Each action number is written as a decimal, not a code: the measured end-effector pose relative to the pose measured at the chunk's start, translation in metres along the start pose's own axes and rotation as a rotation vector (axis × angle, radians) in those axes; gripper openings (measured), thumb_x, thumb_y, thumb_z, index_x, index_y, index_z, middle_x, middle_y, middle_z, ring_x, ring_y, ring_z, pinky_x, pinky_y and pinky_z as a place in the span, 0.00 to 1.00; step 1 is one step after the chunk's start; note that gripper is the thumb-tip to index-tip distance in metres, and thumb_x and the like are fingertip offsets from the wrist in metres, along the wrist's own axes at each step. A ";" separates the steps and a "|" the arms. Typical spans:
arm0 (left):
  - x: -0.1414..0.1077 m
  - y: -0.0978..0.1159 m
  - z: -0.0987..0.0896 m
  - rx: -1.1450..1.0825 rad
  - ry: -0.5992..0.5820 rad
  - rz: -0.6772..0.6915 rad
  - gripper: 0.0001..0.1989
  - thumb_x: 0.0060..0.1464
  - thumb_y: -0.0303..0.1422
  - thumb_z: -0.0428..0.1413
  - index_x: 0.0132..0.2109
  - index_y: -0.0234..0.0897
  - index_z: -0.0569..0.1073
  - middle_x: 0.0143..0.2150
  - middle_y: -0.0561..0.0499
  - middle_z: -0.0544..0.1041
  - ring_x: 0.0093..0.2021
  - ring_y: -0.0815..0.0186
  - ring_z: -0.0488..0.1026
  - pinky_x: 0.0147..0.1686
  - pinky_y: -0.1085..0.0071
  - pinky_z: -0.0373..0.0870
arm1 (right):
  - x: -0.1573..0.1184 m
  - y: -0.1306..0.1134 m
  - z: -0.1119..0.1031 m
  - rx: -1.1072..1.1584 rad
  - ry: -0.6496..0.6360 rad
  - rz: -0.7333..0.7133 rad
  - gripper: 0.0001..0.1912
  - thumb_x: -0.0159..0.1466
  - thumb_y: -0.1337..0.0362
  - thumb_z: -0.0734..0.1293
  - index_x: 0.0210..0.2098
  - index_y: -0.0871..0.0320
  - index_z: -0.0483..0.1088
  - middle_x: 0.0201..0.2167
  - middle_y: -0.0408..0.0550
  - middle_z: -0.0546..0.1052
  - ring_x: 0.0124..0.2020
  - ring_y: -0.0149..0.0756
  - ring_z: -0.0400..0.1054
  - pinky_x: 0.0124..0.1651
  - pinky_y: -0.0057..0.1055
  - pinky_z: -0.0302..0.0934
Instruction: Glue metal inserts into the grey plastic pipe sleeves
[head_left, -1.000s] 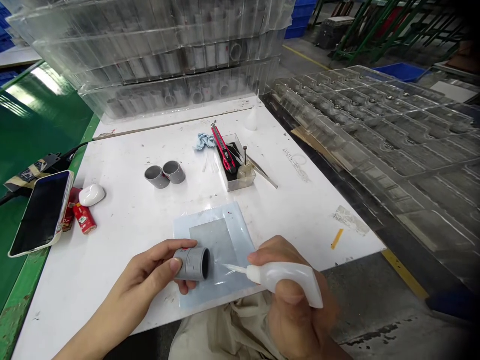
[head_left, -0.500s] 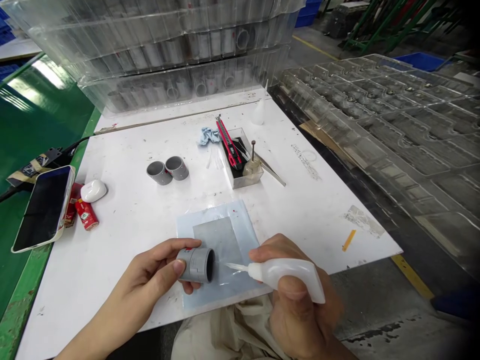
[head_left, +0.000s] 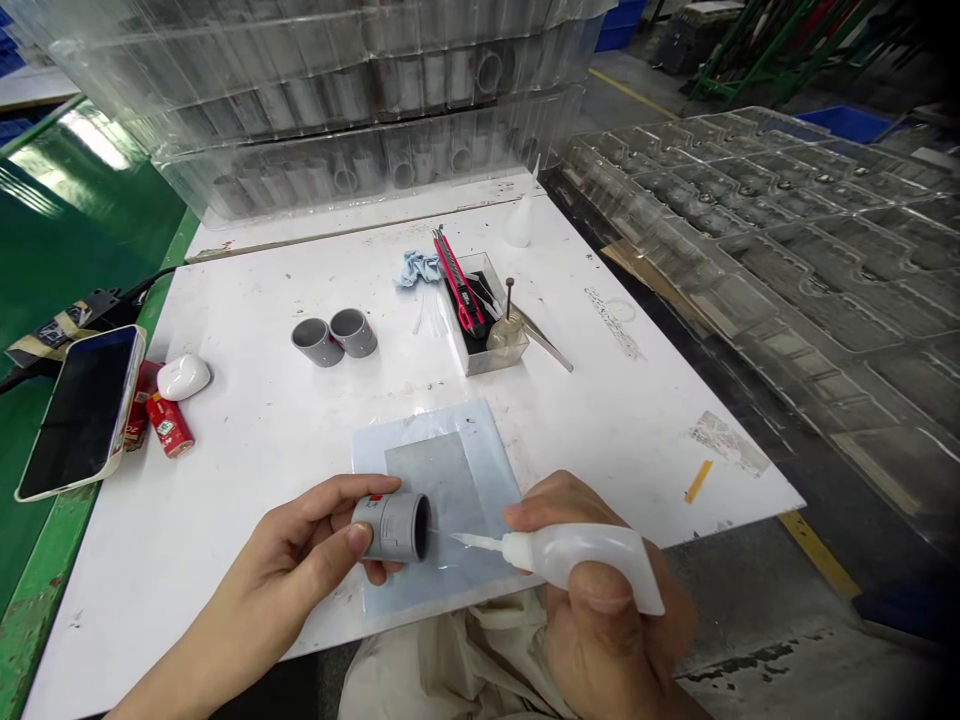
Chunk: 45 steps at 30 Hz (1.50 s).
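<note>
My left hand (head_left: pixel 300 540) is shut around a grey PVC pipe coupling (head_left: pixel 390 527), whose dark open end faces right. My right hand (head_left: pixel 600 600) grips a white squeeze bottle of glue (head_left: pixel 592 553). Its thin nozzle (head_left: pixel 476 541) points left at the coupling's mouth, a small gap apart. Both hands are above a pale blue plastic sheet (head_left: pixel 442 510) with a grey square (head_left: pixel 427 490) on it. Two more grey couplings (head_left: pixel 317 342) stand farther up the white table (head_left: pixel 225 470), out of reach of either hand's grip.
A clear box (head_left: pixel 480 362) holds a red utility knife (head_left: pixel 457 285) and a small bottle with a pin. Tweezers (head_left: pixel 551 345), a blue cloth (head_left: pixel 417 268), a phone (head_left: pixel 79 410) and a red can (head_left: pixel 169 425) lie about. Stacked clear trays (head_left: pixel 337 100) stand behind.
The view has shifted slightly, moving the table up and right. Both hands keep the same holds, and the nozzle stays a small gap from the coupling's mouth.
</note>
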<state>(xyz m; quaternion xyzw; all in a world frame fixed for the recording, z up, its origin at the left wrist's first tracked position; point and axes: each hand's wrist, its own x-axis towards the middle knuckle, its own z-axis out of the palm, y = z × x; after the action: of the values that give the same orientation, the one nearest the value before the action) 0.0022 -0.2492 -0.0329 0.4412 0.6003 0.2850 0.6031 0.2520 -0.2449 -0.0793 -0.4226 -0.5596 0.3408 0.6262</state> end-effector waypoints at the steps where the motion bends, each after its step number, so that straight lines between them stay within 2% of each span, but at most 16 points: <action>1: -0.001 0.000 0.001 0.006 0.018 -0.007 0.21 0.68 0.52 0.63 0.60 0.49 0.83 0.35 0.52 0.85 0.38 0.61 0.78 0.45 0.70 0.74 | 0.000 0.000 0.000 0.047 0.019 -0.017 0.18 0.77 0.53 0.62 0.47 0.52 0.83 0.35 0.50 0.82 0.34 0.45 0.74 0.36 0.43 0.68; 3: -0.002 0.000 0.001 0.000 0.037 -0.018 0.20 0.67 0.51 0.64 0.59 0.49 0.83 0.34 0.52 0.84 0.38 0.61 0.78 0.43 0.70 0.73 | 0.002 -0.002 0.001 0.118 0.045 -0.009 0.17 0.77 0.56 0.63 0.49 0.51 0.83 0.36 0.50 0.82 0.35 0.44 0.72 0.36 0.42 0.66; 6: -0.003 -0.003 0.001 -0.025 0.017 -0.018 0.21 0.65 0.51 0.66 0.59 0.49 0.83 0.34 0.51 0.84 0.38 0.60 0.79 0.42 0.70 0.74 | 0.003 -0.004 0.002 0.097 0.026 0.058 0.17 0.77 0.54 0.63 0.48 0.49 0.84 0.36 0.48 0.82 0.33 0.42 0.71 0.34 0.39 0.65; 9: -0.004 -0.004 0.001 -0.030 0.010 -0.014 0.20 0.65 0.51 0.66 0.59 0.50 0.83 0.34 0.51 0.84 0.39 0.60 0.79 0.42 0.70 0.74 | 0.003 -0.005 0.004 0.088 0.042 0.062 0.17 0.77 0.55 0.62 0.48 0.49 0.84 0.36 0.49 0.81 0.33 0.43 0.72 0.32 0.38 0.64; 16: -0.005 -0.003 0.004 -0.056 0.037 -0.009 0.20 0.65 0.50 0.67 0.58 0.49 0.83 0.35 0.52 0.84 0.38 0.61 0.79 0.42 0.72 0.74 | 0.002 -0.004 0.004 0.139 0.047 0.073 0.16 0.77 0.55 0.64 0.48 0.50 0.85 0.38 0.49 0.81 0.37 0.42 0.73 0.35 0.38 0.64; 25: -0.001 -0.007 -0.003 -0.029 -0.035 0.021 0.19 0.67 0.51 0.65 0.61 0.53 0.82 0.38 0.52 0.86 0.40 0.63 0.81 0.44 0.74 0.78 | 0.001 -0.004 0.003 0.143 0.054 0.058 0.16 0.77 0.57 0.64 0.46 0.52 0.85 0.36 0.50 0.82 0.35 0.42 0.72 0.35 0.39 0.65; 30: 0.000 -0.007 -0.002 -0.046 -0.040 0.034 0.18 0.68 0.49 0.65 0.60 0.53 0.83 0.41 0.52 0.87 0.40 0.64 0.82 0.43 0.75 0.79 | 0.005 -0.008 0.002 0.156 0.027 0.055 0.16 0.77 0.56 0.65 0.45 0.53 0.85 0.35 0.49 0.83 0.34 0.41 0.72 0.34 0.38 0.66; 36: -0.002 -0.006 0.000 -0.102 -0.079 0.052 0.15 0.70 0.46 0.65 0.60 0.54 0.83 0.37 0.53 0.86 0.39 0.65 0.82 0.44 0.75 0.79 | 0.016 -0.018 0.006 0.185 0.061 0.055 0.15 0.75 0.54 0.69 0.40 0.55 0.86 0.29 0.47 0.82 0.30 0.36 0.72 0.28 0.33 0.64; 38: -0.003 -0.006 0.002 -0.149 -0.081 0.076 0.16 0.69 0.44 0.66 0.61 0.55 0.82 0.40 0.52 0.86 0.40 0.66 0.81 0.44 0.76 0.79 | 0.018 -0.020 0.006 0.189 0.082 0.100 0.18 0.75 0.51 0.70 0.37 0.54 0.86 0.27 0.46 0.81 0.26 0.35 0.71 0.26 0.32 0.63; 40: -0.003 -0.006 0.002 -0.173 -0.061 0.115 0.19 0.67 0.41 0.68 0.63 0.56 0.81 0.48 0.50 0.85 0.42 0.66 0.80 0.44 0.78 0.78 | 0.019 -0.021 0.005 0.187 0.134 0.161 0.22 0.74 0.46 0.70 0.35 0.54 0.86 0.27 0.45 0.81 0.23 0.33 0.70 0.24 0.31 0.63; 43: -0.004 -0.006 0.000 -0.108 -0.062 0.178 0.19 0.67 0.37 0.68 0.62 0.56 0.82 0.59 0.48 0.79 0.49 0.64 0.78 0.45 0.79 0.77 | 0.020 -0.021 0.005 0.198 0.227 0.221 0.24 0.72 0.43 0.71 0.32 0.54 0.86 0.27 0.45 0.81 0.23 0.34 0.72 0.23 0.31 0.64; 45: -0.004 -0.008 -0.001 -0.088 -0.086 0.182 0.18 0.67 0.35 0.67 0.61 0.55 0.83 0.59 0.48 0.77 0.46 0.65 0.77 0.43 0.78 0.77 | 0.021 -0.023 0.006 0.187 0.254 0.229 0.25 0.72 0.42 0.71 0.32 0.54 0.86 0.25 0.45 0.80 0.24 0.35 0.72 0.24 0.31 0.66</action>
<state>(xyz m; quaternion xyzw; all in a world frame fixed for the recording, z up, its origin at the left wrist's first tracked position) -0.0011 -0.2562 -0.0376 0.4790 0.5182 0.3452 0.6188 0.2485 -0.2345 -0.0498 -0.4630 -0.3902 0.4040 0.6856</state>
